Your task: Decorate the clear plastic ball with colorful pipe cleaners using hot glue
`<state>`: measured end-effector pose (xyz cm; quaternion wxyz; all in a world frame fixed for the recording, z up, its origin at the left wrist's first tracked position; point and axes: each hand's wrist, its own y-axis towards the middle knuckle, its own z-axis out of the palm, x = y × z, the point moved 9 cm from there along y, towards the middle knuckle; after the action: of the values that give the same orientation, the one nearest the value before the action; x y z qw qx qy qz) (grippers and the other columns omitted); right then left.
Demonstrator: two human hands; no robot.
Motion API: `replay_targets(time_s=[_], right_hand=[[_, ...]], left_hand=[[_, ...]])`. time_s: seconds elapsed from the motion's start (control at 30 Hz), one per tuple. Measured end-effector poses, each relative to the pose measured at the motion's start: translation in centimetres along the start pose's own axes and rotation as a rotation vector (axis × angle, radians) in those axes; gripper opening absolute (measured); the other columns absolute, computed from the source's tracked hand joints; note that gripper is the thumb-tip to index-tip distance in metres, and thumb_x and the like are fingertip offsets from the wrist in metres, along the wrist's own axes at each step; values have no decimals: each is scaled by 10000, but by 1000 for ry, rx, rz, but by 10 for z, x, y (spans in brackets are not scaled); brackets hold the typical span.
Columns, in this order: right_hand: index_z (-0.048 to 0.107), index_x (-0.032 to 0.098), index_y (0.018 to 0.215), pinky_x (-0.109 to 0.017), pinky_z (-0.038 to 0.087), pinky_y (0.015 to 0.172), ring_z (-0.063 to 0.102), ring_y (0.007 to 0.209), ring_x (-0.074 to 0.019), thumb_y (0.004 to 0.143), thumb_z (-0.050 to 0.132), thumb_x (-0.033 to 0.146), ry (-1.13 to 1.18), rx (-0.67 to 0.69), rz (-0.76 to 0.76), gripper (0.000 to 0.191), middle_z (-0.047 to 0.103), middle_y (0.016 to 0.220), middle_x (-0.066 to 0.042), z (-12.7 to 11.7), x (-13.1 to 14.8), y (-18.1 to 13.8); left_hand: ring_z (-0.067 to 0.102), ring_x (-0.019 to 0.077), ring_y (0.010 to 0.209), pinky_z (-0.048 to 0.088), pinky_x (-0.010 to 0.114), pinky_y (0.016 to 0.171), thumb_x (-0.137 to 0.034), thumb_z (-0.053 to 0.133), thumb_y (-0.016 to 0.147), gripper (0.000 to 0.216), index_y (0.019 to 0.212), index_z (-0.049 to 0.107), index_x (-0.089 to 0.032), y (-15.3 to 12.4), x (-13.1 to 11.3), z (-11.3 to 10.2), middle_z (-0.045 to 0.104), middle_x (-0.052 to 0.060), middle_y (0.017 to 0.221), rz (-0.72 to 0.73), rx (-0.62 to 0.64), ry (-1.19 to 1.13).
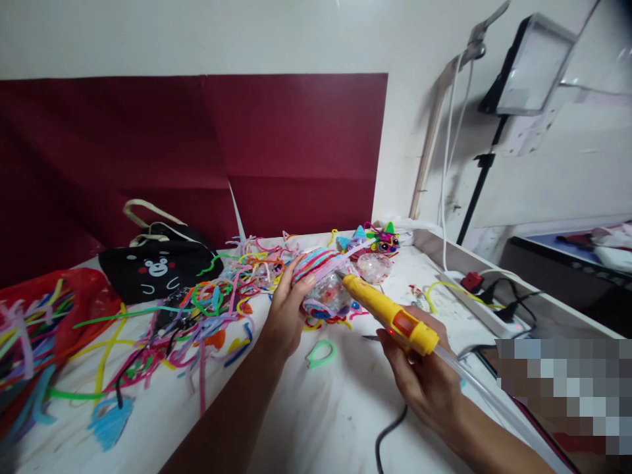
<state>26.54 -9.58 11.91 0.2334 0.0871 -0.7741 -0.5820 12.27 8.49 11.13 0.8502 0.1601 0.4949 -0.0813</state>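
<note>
My left hand [286,306] is closed around a clear ball [332,291] partly wrapped in striped pink, red and blue pipe cleaners. A yellow hot glue gun [378,306] is gripped in my right hand [429,372], its nozzle pointing at the ball's right side. Whether the tip touches the ball I cannot tell. From the gun's back end runs a long translucent glue stick [486,388]. Below the ball, a light green pipe-cleaner loop [322,353] lies on the white table [306,421]. Another clear ball [374,267] rests just behind the gun.
Tangled pipe cleaners [232,289] spread over the left side, beside a red plastic bag [93,309] and a black tote bag [160,271]. Colourful pipe-cleaner figures [385,243] stand at the back. A power strip [486,306] with plugs lies right; a black cord [382,441] crosses the front.
</note>
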Motion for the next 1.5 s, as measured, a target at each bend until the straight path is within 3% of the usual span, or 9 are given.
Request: replay_targets(time_s=[0.2,0.53,0.73,0.87,1.2,1.5], right_hand=[[520,233,1300,-375,586,736,660,953,-231,883,602,43,41,8,3,466,627,1134,-97,1,-1,-3],[532,242,1270,-386,576,745,665,938,-239,902,612,99,-25,-18,31,403,638,1106,-87,-2,-3,1],[522,238,1306,-387,582,772,667,980,-246,891,616,79,-2,-8,1,454,636,1124,-94,-1,0,0],[535,233,1291,-392,595,731,683,940,-240,877,618,61,22,6,-11,455,633,1144,-102,1,1,-4],[525,231,1293,-416,577,794,652,1024,-261,908,619,102,-6,0,52,416,629,1158,-106,0,-6,-5],[519,243,1285,-358,577,716,658,909,-224,887,611,70,37,10,39,444,640,1089,-79,0,-2,-1]], left_hand=[[653,305,1163,590,389,883,-327,743,775,651,1389,546,-238,-1,1,1,684,87,1288,2,10,-10],[620,330,1230,586,420,917,-398,755,772,671,1392,541,-252,0,-1,0,676,94,1306,31,21,36],[623,321,1230,580,402,932,-333,753,783,679,1414,524,-236,-2,3,6,680,98,1312,7,50,-25],[643,318,1191,592,400,896,-349,747,788,675,1415,525,-235,-2,3,5,679,99,1312,11,47,-6],[629,327,1210,593,390,887,-352,760,762,675,1393,545,-242,0,1,-2,662,95,1335,4,2,-6],[652,311,1172,594,391,895,-298,746,742,681,1389,551,-214,0,3,-2,699,89,1263,-20,-28,-32]])
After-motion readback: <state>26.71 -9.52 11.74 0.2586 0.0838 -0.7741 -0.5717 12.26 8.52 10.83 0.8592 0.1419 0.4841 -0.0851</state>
